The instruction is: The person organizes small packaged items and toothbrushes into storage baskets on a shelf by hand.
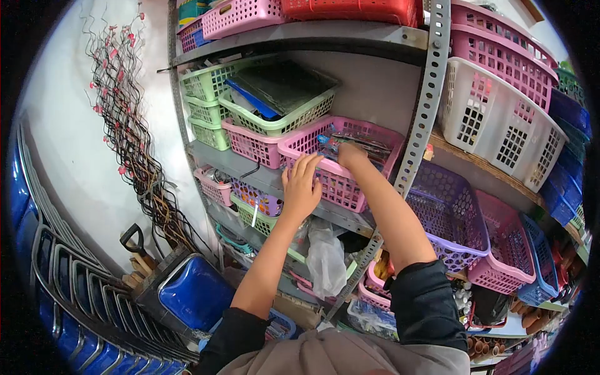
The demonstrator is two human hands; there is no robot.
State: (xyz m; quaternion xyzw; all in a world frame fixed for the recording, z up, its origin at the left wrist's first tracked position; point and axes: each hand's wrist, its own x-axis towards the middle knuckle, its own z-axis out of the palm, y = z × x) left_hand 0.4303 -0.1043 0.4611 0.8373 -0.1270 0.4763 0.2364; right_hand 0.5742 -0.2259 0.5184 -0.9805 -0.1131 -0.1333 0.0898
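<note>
A pink plastic basket (pixel 337 182) sits on the middle shelf and holds a mix of small items, some in clear or blue wrapping (pixel 326 142). My left hand (pixel 301 185) is at its front left corner, fingers over the rim and thumb against the outer wall. Inside the basket, my right hand (pixel 354 156) reaches down among thin, long packed items (pixel 369 145). Its fingers are hidden by the hand itself and the contents, so what it touches cannot be made out.
Green baskets (pixel 281 122) with a black flat item (pixel 281 84) stand to the left. A perforated metal post (pixel 427 94) rises close to my right arm. Purple (pixel 447 212) and white baskets (pixel 500 125) fill the right shelves. Stacked blue chairs (pixel 81 300) stand at left.
</note>
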